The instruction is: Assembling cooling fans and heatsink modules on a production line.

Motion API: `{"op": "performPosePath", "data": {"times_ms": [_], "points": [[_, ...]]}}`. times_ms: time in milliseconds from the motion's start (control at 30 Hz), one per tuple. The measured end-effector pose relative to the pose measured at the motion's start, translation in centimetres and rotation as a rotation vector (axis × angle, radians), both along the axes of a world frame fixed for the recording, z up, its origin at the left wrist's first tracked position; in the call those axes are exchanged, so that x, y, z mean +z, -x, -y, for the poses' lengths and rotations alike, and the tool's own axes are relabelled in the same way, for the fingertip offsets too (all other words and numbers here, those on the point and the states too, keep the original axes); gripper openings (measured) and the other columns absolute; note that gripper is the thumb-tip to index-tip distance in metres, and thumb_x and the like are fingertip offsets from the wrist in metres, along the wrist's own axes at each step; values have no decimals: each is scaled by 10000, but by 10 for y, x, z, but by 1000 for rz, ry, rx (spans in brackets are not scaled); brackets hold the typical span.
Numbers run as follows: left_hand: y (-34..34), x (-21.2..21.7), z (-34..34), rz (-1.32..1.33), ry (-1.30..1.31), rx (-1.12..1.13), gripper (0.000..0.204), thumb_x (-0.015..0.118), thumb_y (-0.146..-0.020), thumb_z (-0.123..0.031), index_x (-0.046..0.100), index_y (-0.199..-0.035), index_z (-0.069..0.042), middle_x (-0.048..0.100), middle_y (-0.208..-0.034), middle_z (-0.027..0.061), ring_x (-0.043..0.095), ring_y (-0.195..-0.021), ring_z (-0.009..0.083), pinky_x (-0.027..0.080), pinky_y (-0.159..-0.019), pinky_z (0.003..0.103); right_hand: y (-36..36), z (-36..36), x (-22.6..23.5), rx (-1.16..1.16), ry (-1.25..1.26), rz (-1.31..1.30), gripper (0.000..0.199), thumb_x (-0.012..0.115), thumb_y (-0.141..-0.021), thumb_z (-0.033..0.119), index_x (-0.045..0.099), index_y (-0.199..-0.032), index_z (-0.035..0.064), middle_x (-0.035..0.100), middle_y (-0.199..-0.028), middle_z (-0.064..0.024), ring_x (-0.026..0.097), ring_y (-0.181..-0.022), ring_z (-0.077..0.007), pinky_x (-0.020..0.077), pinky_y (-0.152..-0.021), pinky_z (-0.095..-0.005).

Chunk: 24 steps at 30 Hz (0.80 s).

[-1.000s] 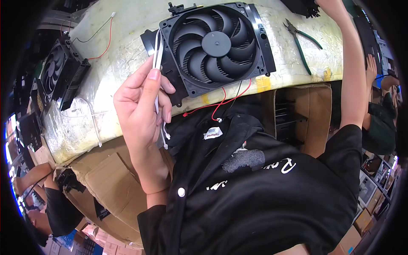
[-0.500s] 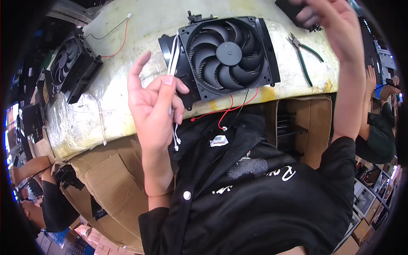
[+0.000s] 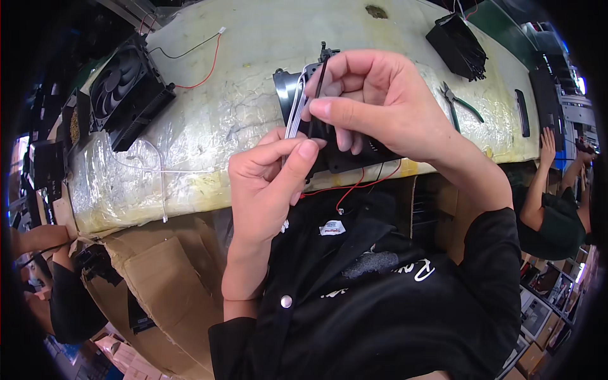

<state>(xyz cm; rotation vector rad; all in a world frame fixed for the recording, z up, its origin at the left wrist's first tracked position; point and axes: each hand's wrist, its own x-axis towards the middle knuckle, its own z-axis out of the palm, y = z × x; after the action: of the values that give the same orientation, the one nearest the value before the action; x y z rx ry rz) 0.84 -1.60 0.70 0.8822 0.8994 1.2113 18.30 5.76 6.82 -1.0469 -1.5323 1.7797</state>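
My left hand [image 3: 266,187] pinches a bundle of white wires [image 3: 293,120] between thumb and fingers, at the left side of a black fan unit [image 3: 347,163]. Close beside it, my right hand [image 3: 396,111] is closed on a thin black strip that looks like a cable tie [image 3: 322,76], held upright next to the wires. Both hands cover most of the fan unit. Red wires [image 3: 354,186] trail from its near edge over the table's front.
Green-handled cutters [image 3: 467,107] lie to the right, below a black box of thin black strips [image 3: 451,47]. Another fan unit [image 3: 120,88] stands at left. A cardboard box [image 3: 158,266] is below the table edge. Other people's arms [image 3: 537,190] show at both sides.
My right hand has come from the black box at the far right to the wires, now with a black strip in it. My left hand still holds the white wires.
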Motion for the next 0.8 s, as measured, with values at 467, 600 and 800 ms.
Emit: {"op": "performPosePath", "data": {"times_ms": [467,600,800], "points": [[12,7,5,820,353,-187,400,294,-1059,-277,537,-1188,13,617,-1016,94,485,-650,128,362,-492,216,-6,19,-22,39,-1451,282,428,800,-648,29,723,-1063,99,609,-941,-64,562,-712,-157,449,-580,-253],[10,9,3,821,409,-201,406,297,-1057,-294,542,-1192,0,621,-1044,112,494,-663,137,368,-501,223,-1,18,-34,75,-1466,232,403,792,-637,101,739,-1036,120,617,-958,-27,564,-798,-167,444,-612,-264],[8,15,6,953,405,-274,400,307,-1049,-302,539,-1198,-13,605,-1118,145,503,-711,165,377,-513,244,5,11,-28,-48,-1729,140,370,765,-659,162,727,-1018,81,617,-944,-21,570,-755,-175,453,-672,-288]]}}
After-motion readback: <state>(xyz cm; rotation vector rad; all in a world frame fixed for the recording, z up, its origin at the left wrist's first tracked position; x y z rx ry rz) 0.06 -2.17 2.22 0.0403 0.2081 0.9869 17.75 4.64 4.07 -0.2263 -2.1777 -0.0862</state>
